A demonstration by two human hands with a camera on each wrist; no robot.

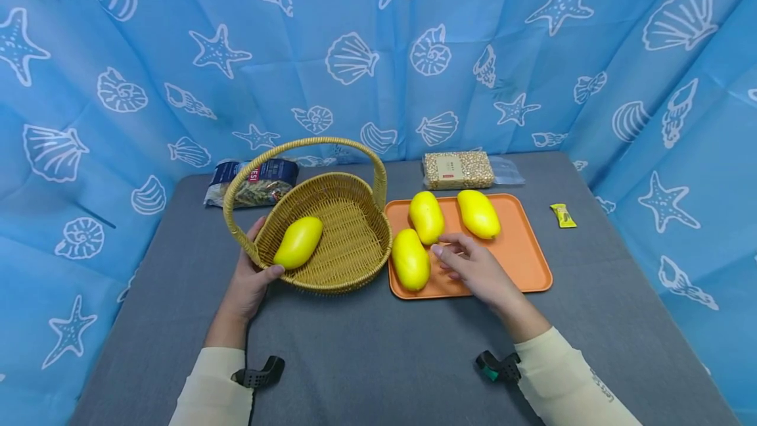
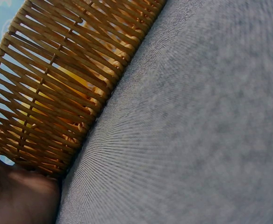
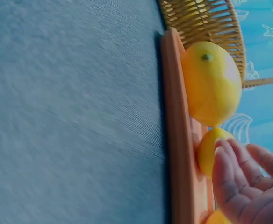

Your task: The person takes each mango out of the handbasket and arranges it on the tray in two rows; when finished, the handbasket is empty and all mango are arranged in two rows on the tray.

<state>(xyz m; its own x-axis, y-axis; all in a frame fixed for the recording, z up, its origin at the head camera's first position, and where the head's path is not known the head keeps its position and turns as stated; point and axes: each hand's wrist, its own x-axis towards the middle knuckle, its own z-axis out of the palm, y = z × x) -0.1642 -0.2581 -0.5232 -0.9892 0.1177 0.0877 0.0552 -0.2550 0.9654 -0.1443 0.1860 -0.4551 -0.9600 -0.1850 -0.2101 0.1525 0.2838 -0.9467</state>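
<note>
My left hand [image 1: 251,281] grips the left side of a wicker basket [image 1: 349,279] with a tall arched handle, its thumb on the rim and its fingers mostly hidden behind the wall. One yellow mango [image 1: 298,243] lies in the basket's left part. Over an orange tray [image 1: 520,252], my right hand [image 1: 473,269] hovers empty with loosely bent fingers. Nearest its fingertips are the back-left mango [image 1: 426,217] and the front-left mango [image 1: 411,260]. A third mango [image 1: 478,214] rests at the tray's back. In the right wrist view, the fingertips overlap a mango [image 3: 205,153].
A bag of pasta [image 1: 254,183] lies behind the basket on the left. Behind the tray is a vacuum-packed bag of grains [image 1: 458,170]. One small yellow wrapped candy [image 1: 563,215] sits right of the tray. A blue shell-patterned curtain [image 1: 378,104] encloses the grey table [image 1: 367,360].
</note>
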